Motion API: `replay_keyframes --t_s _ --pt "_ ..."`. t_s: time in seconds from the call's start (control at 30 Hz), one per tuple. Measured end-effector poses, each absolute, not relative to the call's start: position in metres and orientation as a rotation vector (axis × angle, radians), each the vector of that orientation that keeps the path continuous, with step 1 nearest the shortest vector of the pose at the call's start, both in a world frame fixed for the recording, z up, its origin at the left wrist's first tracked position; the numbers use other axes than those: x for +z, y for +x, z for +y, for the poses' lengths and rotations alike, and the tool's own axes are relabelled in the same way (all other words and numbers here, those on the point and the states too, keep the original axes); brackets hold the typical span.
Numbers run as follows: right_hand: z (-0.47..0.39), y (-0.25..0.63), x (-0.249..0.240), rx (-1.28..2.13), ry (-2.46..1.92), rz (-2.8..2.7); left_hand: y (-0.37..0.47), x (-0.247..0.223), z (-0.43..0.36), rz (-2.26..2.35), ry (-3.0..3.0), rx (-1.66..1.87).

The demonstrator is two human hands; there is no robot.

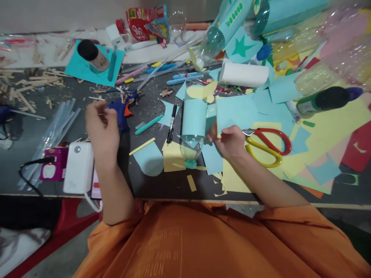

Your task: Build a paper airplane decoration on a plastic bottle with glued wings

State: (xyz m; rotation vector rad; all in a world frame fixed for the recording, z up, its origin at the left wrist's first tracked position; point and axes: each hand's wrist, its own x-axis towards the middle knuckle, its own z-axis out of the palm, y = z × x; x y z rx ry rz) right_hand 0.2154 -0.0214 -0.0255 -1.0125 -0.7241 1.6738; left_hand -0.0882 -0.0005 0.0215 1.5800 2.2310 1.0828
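My left hand (102, 131) is raised just left of a blue glue gun (120, 110), its fingers curled; what they hold, if anything, is hidden. In my right hand (230, 141) is the lower left corner of a light blue paper sheet (246, 112) with a yellowish left edge. Between the hands lies a clear bottle wrapped in light blue paper (194, 117), its green cap towards me and yellow paper pieces at its far end. Scissors (269, 146) with red and yellow handles lie beside my right hand.
Left are clear glue sticks (55, 131), a white power bank (77, 168) and wood scraps. Markers (149, 124), a white paper roll (245, 74) and bottles stand or lie farther back. Coloured paper (333, 123) covers the right side. The table's front edge is near my body.
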Motion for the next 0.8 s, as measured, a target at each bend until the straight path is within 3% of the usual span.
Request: replay_keyframes --t_s 0.17,0.27,0.8 --pt "-0.021 0.206 -0.017 1.498 -1.016 -0.621 -0.022 0.017 -0.005 1.589 1.699 0.64" --pt "-0.023 0.203 -0.015 1.521 -1.018 -0.597 0.006 0.009 -0.007 1.483 1.725 0.542" --pt "-0.023 0.203 -0.019 1.62 -1.318 -0.628 0.005 -0.015 -0.019 1.49 1.698 0.69"
